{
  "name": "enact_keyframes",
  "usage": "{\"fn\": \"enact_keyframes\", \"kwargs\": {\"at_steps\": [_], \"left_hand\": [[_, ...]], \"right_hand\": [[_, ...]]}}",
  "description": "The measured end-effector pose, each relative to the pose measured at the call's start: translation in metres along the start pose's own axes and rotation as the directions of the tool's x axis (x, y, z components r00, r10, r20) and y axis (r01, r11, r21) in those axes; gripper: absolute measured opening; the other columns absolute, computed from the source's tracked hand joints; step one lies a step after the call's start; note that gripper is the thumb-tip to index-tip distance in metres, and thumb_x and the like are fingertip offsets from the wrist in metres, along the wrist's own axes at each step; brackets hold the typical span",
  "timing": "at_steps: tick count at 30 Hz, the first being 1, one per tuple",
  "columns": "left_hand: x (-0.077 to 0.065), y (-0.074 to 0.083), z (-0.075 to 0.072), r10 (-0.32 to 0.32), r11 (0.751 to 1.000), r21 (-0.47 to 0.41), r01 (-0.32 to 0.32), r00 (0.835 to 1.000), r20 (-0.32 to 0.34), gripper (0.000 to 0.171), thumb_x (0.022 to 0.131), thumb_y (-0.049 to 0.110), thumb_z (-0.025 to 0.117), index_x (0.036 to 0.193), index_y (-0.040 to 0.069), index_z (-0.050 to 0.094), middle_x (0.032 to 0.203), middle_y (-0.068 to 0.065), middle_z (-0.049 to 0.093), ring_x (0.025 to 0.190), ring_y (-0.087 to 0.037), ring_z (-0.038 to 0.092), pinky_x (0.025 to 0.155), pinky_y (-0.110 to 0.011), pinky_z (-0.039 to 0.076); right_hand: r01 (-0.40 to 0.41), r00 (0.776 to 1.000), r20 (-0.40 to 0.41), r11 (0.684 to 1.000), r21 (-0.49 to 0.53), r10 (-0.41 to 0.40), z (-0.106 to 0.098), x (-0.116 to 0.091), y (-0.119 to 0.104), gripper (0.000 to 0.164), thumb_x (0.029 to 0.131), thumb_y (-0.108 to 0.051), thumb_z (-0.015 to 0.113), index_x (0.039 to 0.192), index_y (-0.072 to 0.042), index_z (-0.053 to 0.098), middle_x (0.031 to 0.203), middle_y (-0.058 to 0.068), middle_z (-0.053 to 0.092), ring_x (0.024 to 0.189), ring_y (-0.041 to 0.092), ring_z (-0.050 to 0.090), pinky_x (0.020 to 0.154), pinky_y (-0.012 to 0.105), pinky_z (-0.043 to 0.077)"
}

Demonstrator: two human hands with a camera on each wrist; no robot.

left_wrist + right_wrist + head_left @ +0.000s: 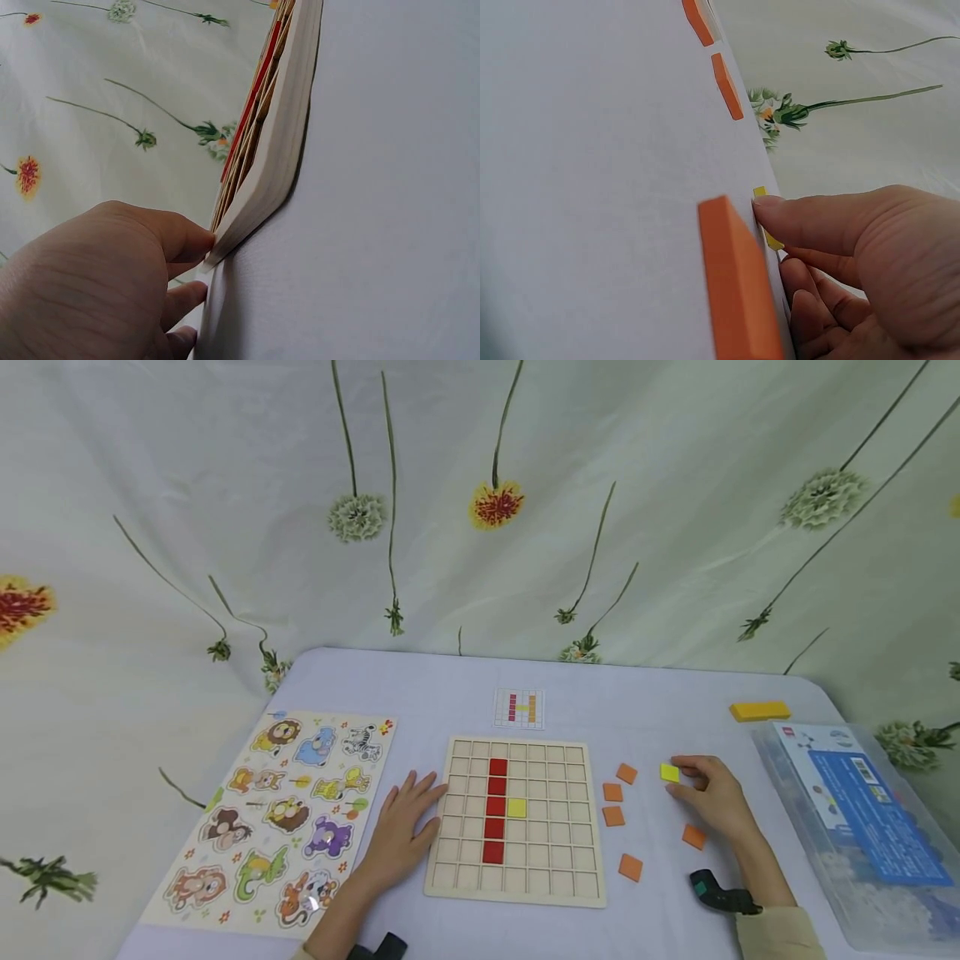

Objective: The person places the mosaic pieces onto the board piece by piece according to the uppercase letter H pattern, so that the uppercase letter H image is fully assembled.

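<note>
A wooden grid board (551,864) lies on the table, with a column of several red square tiles (495,806) in it. One yellow tile (517,808) sits in a cell just right of the middle red one. Along the board's left edge rests my left hand (401,835), fingers spread; in the left wrist view the thumb touches the board's rim (277,161). My right hand (712,797), right of the board, pinches another yellow tile (670,772) between thumb and fingers. Several orange tiles (613,816) lie loose between board and right hand.
A pattern card (519,708) lies behind the board. At left is an animal sticker sheet (273,822). On the right stand a clear plastic box (855,827) with a blue label and a yellow block (760,711). A floral cloth (480,568) hangs behind.
</note>
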State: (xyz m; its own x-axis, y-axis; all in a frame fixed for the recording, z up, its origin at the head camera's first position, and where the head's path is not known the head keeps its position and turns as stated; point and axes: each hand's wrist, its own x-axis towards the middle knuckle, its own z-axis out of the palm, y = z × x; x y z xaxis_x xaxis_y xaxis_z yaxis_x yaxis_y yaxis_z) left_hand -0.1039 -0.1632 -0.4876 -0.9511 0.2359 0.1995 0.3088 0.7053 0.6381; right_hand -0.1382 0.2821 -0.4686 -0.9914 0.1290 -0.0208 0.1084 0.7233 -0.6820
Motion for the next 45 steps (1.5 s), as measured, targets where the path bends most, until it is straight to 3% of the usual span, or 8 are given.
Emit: {"fn": "enact_keyframes", "kwargs": {"at_steps": [13,24,34,38,45], "left_hand": [[-0.003,-0.002,-0.001,-0.005,1.0,0.003,0.005,1.0,0.004,0.047,0.091,0.008,0.059,0.138,0.009,0.055,0.153,-0.014,0.042,0.148,-0.041,0.022,0.119,-0.059,0.01],[-0.003,-0.003,-0.001,0.0,1.0,-0.003,0.0,1.0,-0.009,0.047,0.09,0.008,0.059,0.137,0.008,0.056,0.151,-0.015,0.044,0.147,-0.042,0.023,0.119,-0.06,0.009],[-0.001,-0.002,0.0,0.009,1.0,-0.018,-0.009,1.0,-0.003,0.047,0.091,0.01,0.06,0.137,0.009,0.056,0.152,-0.014,0.043,0.148,-0.04,0.021,0.119,-0.058,0.01],[0.0,0.0,-0.001,0.007,1.0,-0.027,-0.007,1.0,-0.003,0.047,0.09,0.01,0.06,0.137,0.008,0.056,0.152,-0.015,0.043,0.148,-0.04,0.021,0.119,-0.058,0.01],[-0.001,0.0,-0.001,-0.001,1.0,-0.027,0.001,1.0,0.001,0.047,0.091,0.01,0.059,0.137,0.008,0.055,0.153,-0.014,0.042,0.148,-0.04,0.021,0.12,-0.058,0.009]], "right_hand": [[0.011,1.0,-0.003,1.0,0.0,-0.011,0.005,0.0,0.0,0.039,0.089,-0.001,0.065,0.127,0.005,0.058,0.123,0.025,0.05,0.11,0.038,0.052,0.093,0.051,0.047],[0.037,0.999,-0.023,0.998,-0.045,-0.038,0.006,0.0,0.0,0.031,0.09,-0.001,0.064,0.12,0.004,0.061,0.118,0.024,0.053,0.098,0.033,0.053,0.082,0.04,0.047],[0.019,1.0,-0.009,1.0,-0.017,-0.019,-0.006,-0.002,-0.001,0.033,0.093,-0.004,0.06,0.124,0.006,0.057,0.118,0.027,0.057,0.105,0.038,0.055,0.089,0.049,0.048],[-0.003,1.0,-0.029,1.0,-0.005,0.003,-0.012,-0.004,-0.005,0.034,0.094,-0.005,0.059,0.126,0.005,0.056,0.117,0.028,0.061,0.106,0.039,0.058,0.086,0.044,0.053],[-0.014,0.997,-0.072,1.0,-0.008,0.014,-0.02,-0.008,-0.02,0.034,0.093,-0.007,0.061,0.126,0.003,0.058,0.113,0.027,0.063,0.099,0.037,0.062,0.065,0.017,0.05]]}}
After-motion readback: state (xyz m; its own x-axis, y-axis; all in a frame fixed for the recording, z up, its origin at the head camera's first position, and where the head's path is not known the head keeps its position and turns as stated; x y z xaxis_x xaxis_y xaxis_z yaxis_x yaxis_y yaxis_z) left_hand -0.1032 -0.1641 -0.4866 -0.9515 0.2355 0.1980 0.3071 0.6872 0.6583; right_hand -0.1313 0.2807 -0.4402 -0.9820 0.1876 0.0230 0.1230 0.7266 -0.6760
